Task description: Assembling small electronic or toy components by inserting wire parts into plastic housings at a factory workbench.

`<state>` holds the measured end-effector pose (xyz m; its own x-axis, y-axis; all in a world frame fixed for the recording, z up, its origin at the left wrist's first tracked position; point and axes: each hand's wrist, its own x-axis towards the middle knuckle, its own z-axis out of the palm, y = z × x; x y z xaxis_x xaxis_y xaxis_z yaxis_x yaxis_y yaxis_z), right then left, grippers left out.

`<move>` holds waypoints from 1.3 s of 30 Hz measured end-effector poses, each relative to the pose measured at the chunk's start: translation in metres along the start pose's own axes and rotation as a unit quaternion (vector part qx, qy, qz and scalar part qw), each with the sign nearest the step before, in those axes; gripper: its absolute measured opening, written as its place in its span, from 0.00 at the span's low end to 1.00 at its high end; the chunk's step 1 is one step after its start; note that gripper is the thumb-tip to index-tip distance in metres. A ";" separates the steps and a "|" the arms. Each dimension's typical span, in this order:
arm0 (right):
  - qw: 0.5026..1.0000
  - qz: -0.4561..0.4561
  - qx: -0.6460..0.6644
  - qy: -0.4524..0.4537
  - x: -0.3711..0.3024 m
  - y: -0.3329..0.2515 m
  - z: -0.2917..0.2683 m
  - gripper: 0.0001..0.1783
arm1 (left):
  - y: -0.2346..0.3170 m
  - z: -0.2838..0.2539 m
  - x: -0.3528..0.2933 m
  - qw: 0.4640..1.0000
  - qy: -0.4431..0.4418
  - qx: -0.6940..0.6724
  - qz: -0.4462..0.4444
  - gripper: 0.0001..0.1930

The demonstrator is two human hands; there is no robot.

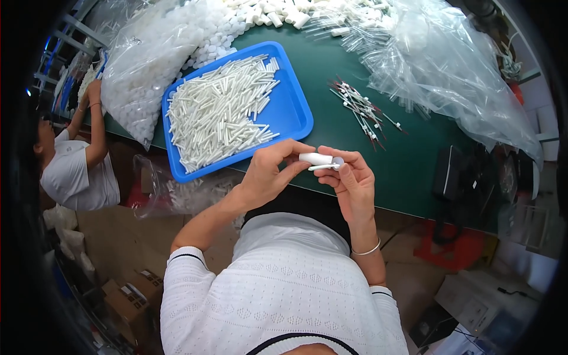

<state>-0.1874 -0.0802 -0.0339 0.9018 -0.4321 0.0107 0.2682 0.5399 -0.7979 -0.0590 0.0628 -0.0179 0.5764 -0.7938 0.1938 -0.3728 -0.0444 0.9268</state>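
Observation:
Both hands meet just past the table's near edge. My left hand (269, 171) is closed, thumb and fingers pinching one end of a short white plastic cylinder (315, 158). Facing it, my right hand (356, 182) is closed around a thin white stick (320, 167) and a small round translucent cap (338, 161), beside the cylinder's other end. Whether the cap touches the cylinder I cannot tell. Left of the hands, a blue tray (294, 106) carries a heap of short white sticks (222, 109). Right and beyond lies a loose bunch of thin white-and-red pieces (364, 112).
Clear bags (435, 71) with thin clear tubes cover the back right. White cylinders (275, 18) and round caps (216, 44) pile up at the back. A black box (448, 171) stands on the right of the green table (396, 177). Another person (83, 160) works at the left.

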 end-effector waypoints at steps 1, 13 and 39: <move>0.998 0.026 0.051 -0.006 0.002 -0.001 0.000 0.15 | 0.000 0.000 -0.002 0.998 0.027 0.036 0.037 0.14; 0.995 -0.033 -0.091 0.033 0.011 0.010 0.000 0.14 | 0.016 -0.007 0.006 0.997 0.016 0.075 0.029 0.18; 0.899 -0.049 -0.433 0.041 0.023 -0.012 -0.028 0.10 | -0.140 0.009 0.293 0.825 0.111 0.530 0.162 0.04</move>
<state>-0.1794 -0.1165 -0.0412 0.8508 -0.5175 0.0912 -0.0512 -0.2544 -0.9657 0.1555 -0.1693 -0.0935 0.3976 -0.7424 0.5392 -0.8917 -0.4513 0.0362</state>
